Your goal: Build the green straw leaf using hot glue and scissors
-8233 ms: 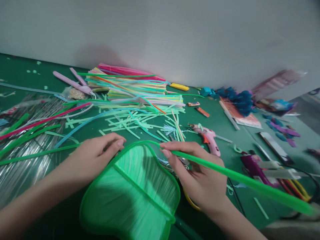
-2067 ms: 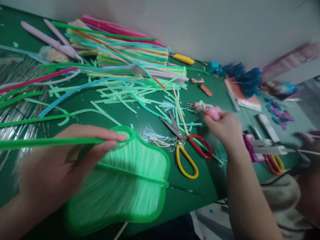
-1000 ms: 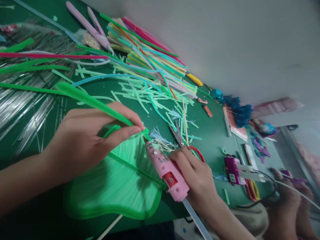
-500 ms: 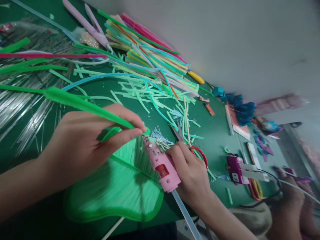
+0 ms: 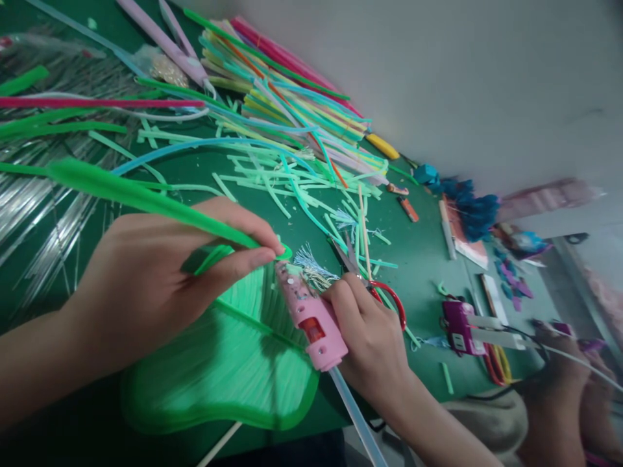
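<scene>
A green leaf-shaped fan piece (image 5: 228, 370) with a fuzzy green rim lies at the near edge of the green table (image 5: 418, 259). My left hand (image 5: 160, 279) is closed, pinching a long green fuzzy stem (image 5: 121, 191) against the leaf's top edge. The stem runs off to the left. My right hand (image 5: 370, 337) is wrapped round a pink hot glue gun (image 5: 311, 314), a clear glue stick protruding from its back. The gun's nozzle points at the spot where the stem meets the leaf rim.
Red-and-yellow scissors (image 5: 384, 298) lie just beyond my right hand. A heap of coloured stems (image 5: 292, 123) and cut green strips fills the table's middle. A purple glue gun (image 5: 462, 321) sits to the right. Another person's hands (image 5: 569, 363) work at the far right.
My right hand let go of the stem, fetched the pink glue gun from the table and brought its nozzle to the leaf rim. My left hand took over the stem.
</scene>
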